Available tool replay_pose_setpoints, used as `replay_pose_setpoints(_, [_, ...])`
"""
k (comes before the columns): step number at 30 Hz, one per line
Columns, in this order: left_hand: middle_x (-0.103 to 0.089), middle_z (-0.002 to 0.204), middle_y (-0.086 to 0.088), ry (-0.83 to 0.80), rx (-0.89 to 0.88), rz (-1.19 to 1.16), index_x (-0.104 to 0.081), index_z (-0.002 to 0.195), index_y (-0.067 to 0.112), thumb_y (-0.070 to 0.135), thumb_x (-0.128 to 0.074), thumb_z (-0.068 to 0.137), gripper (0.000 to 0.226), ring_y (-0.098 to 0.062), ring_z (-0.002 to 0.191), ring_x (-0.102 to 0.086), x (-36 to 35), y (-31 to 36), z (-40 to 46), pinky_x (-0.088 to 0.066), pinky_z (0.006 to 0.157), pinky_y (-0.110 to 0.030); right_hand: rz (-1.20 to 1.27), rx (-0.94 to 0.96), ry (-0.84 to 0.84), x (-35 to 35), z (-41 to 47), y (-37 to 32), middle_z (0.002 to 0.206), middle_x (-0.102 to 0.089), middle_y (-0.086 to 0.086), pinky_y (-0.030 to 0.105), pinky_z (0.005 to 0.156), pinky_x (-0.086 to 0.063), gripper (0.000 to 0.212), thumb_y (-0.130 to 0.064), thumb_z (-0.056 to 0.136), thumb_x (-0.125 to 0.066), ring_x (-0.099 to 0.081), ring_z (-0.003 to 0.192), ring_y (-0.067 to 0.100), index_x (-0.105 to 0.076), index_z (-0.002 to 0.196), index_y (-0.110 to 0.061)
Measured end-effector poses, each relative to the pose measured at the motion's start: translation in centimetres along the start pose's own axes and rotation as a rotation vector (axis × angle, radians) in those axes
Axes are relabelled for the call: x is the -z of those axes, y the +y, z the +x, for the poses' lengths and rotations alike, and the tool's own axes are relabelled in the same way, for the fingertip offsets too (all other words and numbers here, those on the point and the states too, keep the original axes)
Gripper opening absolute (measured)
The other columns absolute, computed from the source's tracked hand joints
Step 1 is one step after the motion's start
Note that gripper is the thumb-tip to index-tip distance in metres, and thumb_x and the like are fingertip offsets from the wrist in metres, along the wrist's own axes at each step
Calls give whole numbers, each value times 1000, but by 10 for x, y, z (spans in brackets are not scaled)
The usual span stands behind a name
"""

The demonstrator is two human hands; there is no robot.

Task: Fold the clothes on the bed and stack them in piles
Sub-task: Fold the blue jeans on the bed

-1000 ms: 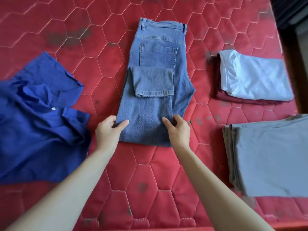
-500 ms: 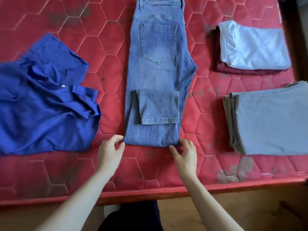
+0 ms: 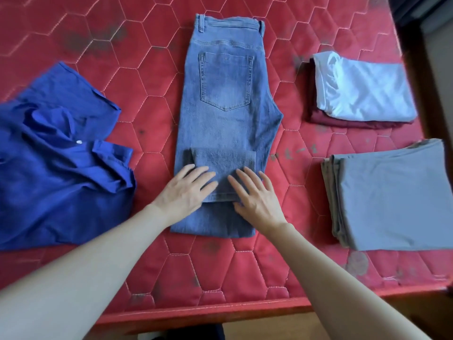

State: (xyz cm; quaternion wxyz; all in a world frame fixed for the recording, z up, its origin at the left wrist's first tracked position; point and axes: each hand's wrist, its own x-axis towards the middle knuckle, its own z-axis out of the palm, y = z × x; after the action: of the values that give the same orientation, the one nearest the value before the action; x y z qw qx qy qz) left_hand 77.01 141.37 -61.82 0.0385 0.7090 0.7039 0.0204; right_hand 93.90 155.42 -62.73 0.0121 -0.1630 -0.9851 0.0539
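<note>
Blue jeans (image 3: 226, 114) lie lengthwise in the middle of the red mattress (image 3: 147, 77), waistband far, back pocket up. Their leg ends are folded back onto the near part. My left hand (image 3: 186, 192) lies flat with straight fingers on the left side of that folded-back piece. My right hand (image 3: 255, 195) lies flat on its right side, fingers spread. A crumpled royal-blue shirt (image 3: 56, 163) lies unfolded at the left.
At the far right a folded pale-blue garment (image 3: 362, 94) sits on a folded maroon one (image 3: 343, 122). Nearer on the right lies a folded grey garment (image 3: 389, 202). The mattress's near edge (image 3: 220, 312) runs below my forearms.
Both hands left the jeans' near fold edge and moved up onto the folded-back leg ends, now lying flat. The view shifted forward over the bed.
</note>
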Motion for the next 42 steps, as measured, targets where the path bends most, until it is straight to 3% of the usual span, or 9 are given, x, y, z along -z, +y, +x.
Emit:
replay_pose_setpoints(2, [-67,110,-9,104,-89,45,-70,104,9,14,-53,82,28,-31,104,-64,-5,-7,6,-50,93,-44,-70,130,43,-5,6,8,119,-67,8,49,95,-49,47,-12,68,-69,-62,113,28,-69,115,-12])
replay_pose_setpoints(5, [-67,93,-7,197,-96,-4,-70,99,8,2,-32,93,39,-27,87,-66,-4,-12,9,-53,87,-41,-89,189,110,-2,8,16,101,-70,4,44,94,-50,27,-5,77,-62,-67,99,24,-72,102,-11])
replay_pose_setpoints(10, [-65,81,-6,382,35,-212,-66,107,1,1,-65,74,33,-25,74,-61,16,-29,23,-50,92,-40,200,-9,195,33,29,25,78,-66,4,34,84,-48,20,0,75,-70,-65,73,28,-71,93,-8])
replay_pose_setpoints(15, [-66,85,-7,580,385,-380,-56,118,9,14,-58,81,37,-25,79,-58,66,-69,71,-42,81,-32,487,-247,263,86,107,45,103,-67,5,35,76,-47,30,-17,86,-67,-64,93,26,-64,115,-9])
replay_pose_setpoints(21, [-40,146,-19,249,1010,-522,-22,148,1,22,-43,100,57,-35,130,-42,60,-97,124,-33,102,-42,504,-573,14,71,188,72,152,-25,15,40,105,-32,78,-32,96,-54,-32,136,32,-6,154,-12])
replay_pose_setpoints(29, [-27,154,-17,-78,760,-386,-21,150,1,28,-48,98,64,-29,141,-29,-11,-24,48,-27,114,-36,398,-412,-219,-7,80,19,160,-5,17,28,119,0,75,-34,100,-45,-1,148,26,-2,151,0])
replay_pose_setpoints(34, [-61,112,-22,63,898,-365,-55,129,-2,14,-77,77,58,-42,93,-59,-18,15,6,-48,76,-50,377,-466,-82,-16,22,-12,153,-29,16,25,118,-10,65,-23,96,-53,-27,140,29,-23,149,0])
replay_pose_setpoints(38, [-69,97,-13,165,1062,-608,-60,118,6,17,-75,81,41,-37,87,-62,-13,24,-15,-44,74,-43,540,-695,19,-10,-4,-26,128,-50,11,31,99,-37,50,-13,91,-60,-49,115,27,-46,137,-4])
replay_pose_setpoints(42, [-69,88,-6,191,1150,-732,-64,99,8,23,-73,83,24,-33,81,-63,-12,29,-28,-49,70,-43,635,-896,0,-10,-16,-31,116,-59,5,30,82,-40,33,-22,91,-62,-58,103,24,-55,121,-9])
